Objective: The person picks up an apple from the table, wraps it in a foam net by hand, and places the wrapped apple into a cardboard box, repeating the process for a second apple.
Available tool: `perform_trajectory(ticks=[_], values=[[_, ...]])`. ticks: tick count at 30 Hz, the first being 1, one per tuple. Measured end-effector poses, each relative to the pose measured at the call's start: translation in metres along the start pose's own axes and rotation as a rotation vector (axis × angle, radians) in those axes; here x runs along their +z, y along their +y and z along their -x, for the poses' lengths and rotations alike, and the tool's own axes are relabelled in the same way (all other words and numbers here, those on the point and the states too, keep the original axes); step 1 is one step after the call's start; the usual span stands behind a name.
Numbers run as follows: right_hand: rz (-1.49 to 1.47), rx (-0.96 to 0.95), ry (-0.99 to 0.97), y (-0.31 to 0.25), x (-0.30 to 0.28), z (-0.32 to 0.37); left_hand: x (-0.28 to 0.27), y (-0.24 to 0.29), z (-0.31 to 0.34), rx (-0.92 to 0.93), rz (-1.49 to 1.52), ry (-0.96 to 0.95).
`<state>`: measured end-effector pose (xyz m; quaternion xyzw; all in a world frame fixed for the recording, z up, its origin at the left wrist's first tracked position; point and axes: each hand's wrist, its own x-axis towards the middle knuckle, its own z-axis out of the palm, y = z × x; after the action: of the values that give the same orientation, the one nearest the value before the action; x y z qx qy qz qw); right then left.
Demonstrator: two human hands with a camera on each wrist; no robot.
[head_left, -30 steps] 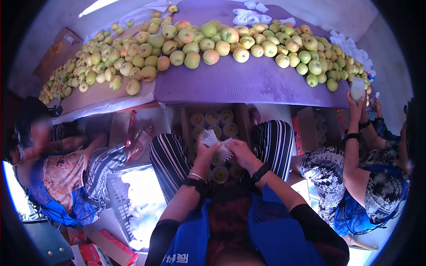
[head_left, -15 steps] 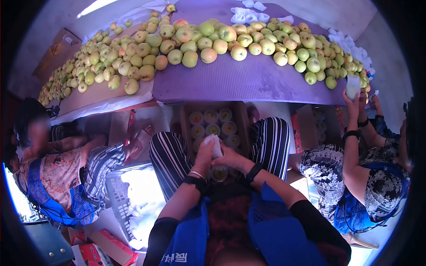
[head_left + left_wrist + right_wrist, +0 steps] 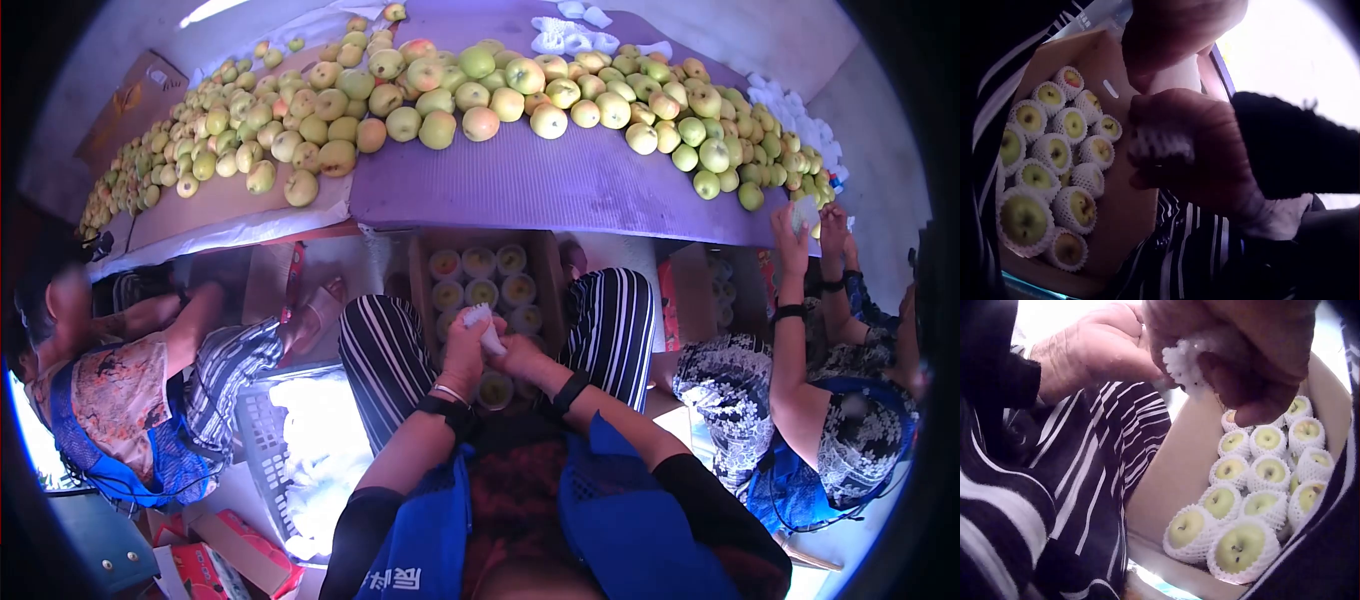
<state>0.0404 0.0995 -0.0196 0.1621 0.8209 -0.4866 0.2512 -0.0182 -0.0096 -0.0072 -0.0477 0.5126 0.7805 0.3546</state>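
A white foam fruit net [image 3: 484,328] is bunched between my two hands above an open carton [image 3: 543,275]. My left hand [image 3: 462,350] curls round it, and its frilled edge pokes out above the fingers. My right hand [image 3: 520,358] pinches the same net from the other side. In the right wrist view, the ruffled end of the net [image 3: 1184,364] shows under the near fingers; the rest is hidden by the hands. Below, apples in foam nets [image 3: 1054,153] stand in rows in the carton, stem ends up.
Loose apples [image 3: 437,130] are heaped along a purple-covered table [image 3: 520,190] in front. More foam nets [image 3: 575,38] lie at its back. A grey crate [image 3: 262,440] of white foam stands at my left. People sit on both sides; one hand [image 3: 790,240] at right holds a net.
The net was stretched between my separated hands, then stood upright as they came together; now it is bunched and tilted. The neighbour's net at right has crumpled, and the person at left has shifted.
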Motion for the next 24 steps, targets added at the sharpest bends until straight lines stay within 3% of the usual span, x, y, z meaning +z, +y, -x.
perform_trajectory(ticks=[2, 5, 8, 10, 14, 17, 19, 23, 24], values=[[0.005, -0.010, 0.038, 0.003, 0.001, -0.003, 0.004, 0.004, 0.001, 0.010, 0.277, 0.076], [-0.056, 0.014, -0.024, 0.009, 0.008, -0.012, -0.001, 0.001, -0.006, -0.001, 0.368, 0.113], [-0.124, -0.122, 0.108, 0.002, 0.017, -0.007, 0.003, 0.006, 0.000, 0.025, 0.361, 0.077], [0.243, -0.023, 0.077, 0.001, 0.018, -0.014, 0.011, 0.011, 0.005, 0.042, 0.322, 0.097], [0.428, -0.116, 0.142, 0.026, 0.029, -0.029, 0.018, 0.013, 0.010, 0.062, 0.291, 0.059], [0.354, -0.210, 0.135, 0.029, 0.028, -0.031, 0.018, 0.006, 0.012, 0.220, -0.033, -0.001], [0.214, -0.217, 0.242, 0.014, 0.025, -0.022, 0.019, 0.006, 0.013, 0.271, -0.097, -0.011], [0.202, -0.176, 0.292, 0.069, 0.051, -0.063, 0.021, 0.012, 0.017, 0.373, -0.228, -0.053], [0.117, -0.199, 0.209, 0.074, 0.051, -0.066, 0.022, 0.013, 0.019, 0.413, -0.246, -0.095]])
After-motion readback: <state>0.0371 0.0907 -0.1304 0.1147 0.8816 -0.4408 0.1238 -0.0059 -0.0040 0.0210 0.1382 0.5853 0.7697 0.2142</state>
